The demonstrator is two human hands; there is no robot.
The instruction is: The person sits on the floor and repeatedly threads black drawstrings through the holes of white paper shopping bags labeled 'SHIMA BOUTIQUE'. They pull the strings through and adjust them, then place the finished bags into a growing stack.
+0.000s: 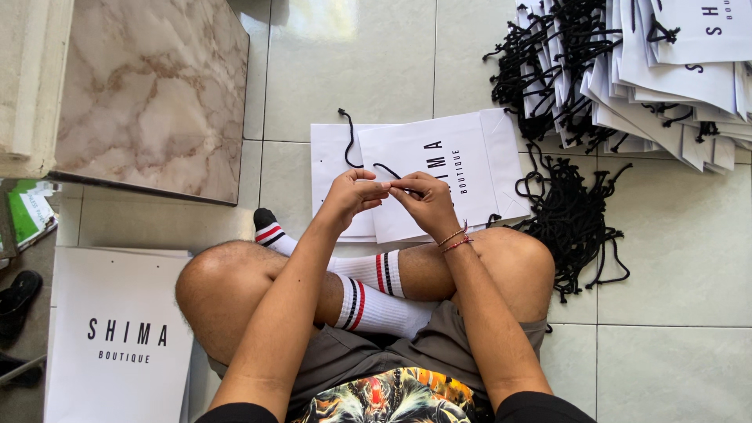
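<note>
From the head camera I see my left hand [351, 196] and my right hand [423, 200] close together above a flat white paper bag [439, 176] that lies on the tiled floor [674, 258] in front of my crossed legs. Both hands are pinched on one black cord [389, 172]; its other part curves on the bag. Under this bag is another one, with a cord end [348, 137] already coming out at the top. At the upper right a big stack of bags [650, 70] already carries cords. Loose cords lie in a pile [572, 219] beside my right knee, so I judge many are done and some remain. More white bags [117, 337] lie at my left.
</note>
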